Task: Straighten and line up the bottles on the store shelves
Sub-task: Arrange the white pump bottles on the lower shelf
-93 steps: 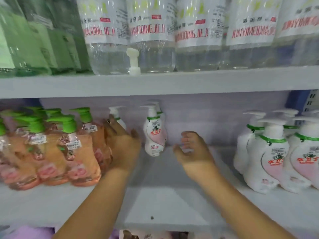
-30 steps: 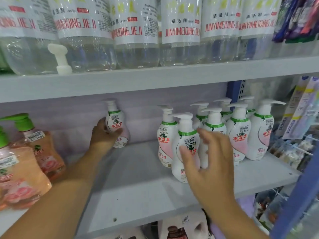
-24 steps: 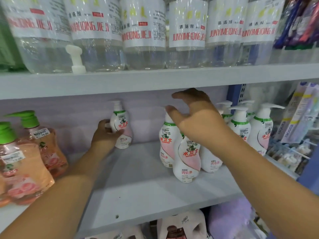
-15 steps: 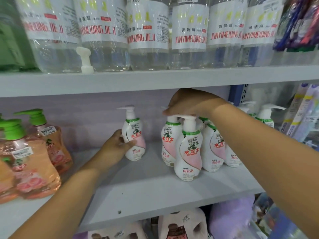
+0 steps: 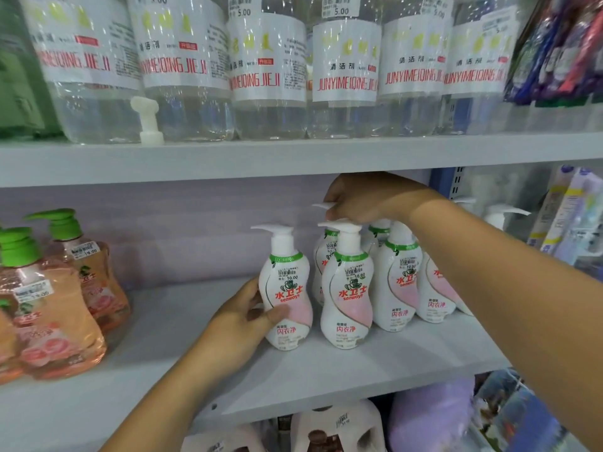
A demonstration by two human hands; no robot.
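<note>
Bottom edge of frame: white jugs (image 5: pixel 336 429) with dark caps on the shelf below, label text unreadable; a lilac pack (image 5: pixel 430 415) to their right.

Middle shelf (image 5: pixel 326 370), centre: left hand (image 5: pixel 241 316) grips a white pump bottle (image 5: pixel 287 288) at its waist, thumb across the pink panel, fingers behind. Bottle upright, just left of the white group. Label: red "水卫士", "seaways", "内衣净"; price sticker "10.00".

Beside it, the front group bottle (image 5: pixel 346 288) carries the same label and "10.00" sticker. More of the kind (image 5: pixel 396 282) packed behind and right.

Centre right: right hand (image 5: pixel 362 199) reaches in under the upper shelf, fingers curled down on a white pump head (image 5: pixel 321 207) at the back of the group.

Left of frame: peach-tinted pump bottles (image 5: pixel 49 308) with green pumps; one sticker reads about "19.00", blurred.

Top of frame, upper shelf (image 5: pixel 293 154): row of clear bottles (image 5: pixel 346 70), red "JUNYIMEIQINGJIEJI", "清洁剂", stickers "5.00". Loose white pump top (image 5: pixel 147 120) stands at upper left. Packets (image 5: pixel 561 47) at upper right, illegible.
</note>
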